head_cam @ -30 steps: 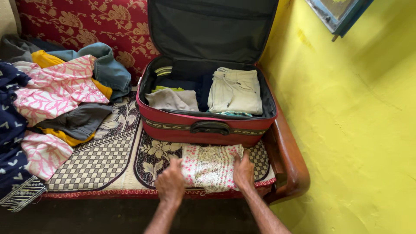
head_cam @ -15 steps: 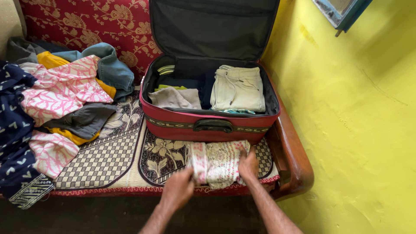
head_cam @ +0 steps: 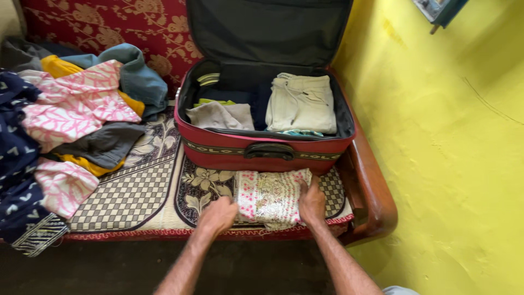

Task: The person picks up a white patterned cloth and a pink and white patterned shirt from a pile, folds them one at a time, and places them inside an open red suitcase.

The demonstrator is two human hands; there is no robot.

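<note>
Both forearms are bare from the bottom edge of the picture up to the wrists, with no sleeves, watch or bracelet showing. The left hand (head_cam: 217, 214) and right hand (head_cam: 311, 201) wear no gloves or rings that can be made out. A sliver of pale grey-blue cloth (head_cam: 400, 290) shows below the right forearm, at the picture's bottom edge.

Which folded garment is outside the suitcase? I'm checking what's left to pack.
The white floral-print garment, folded on the patterned mat in front of the red suitcase, between both hands. The beige and grey folded pieces already lie inside.
</note>
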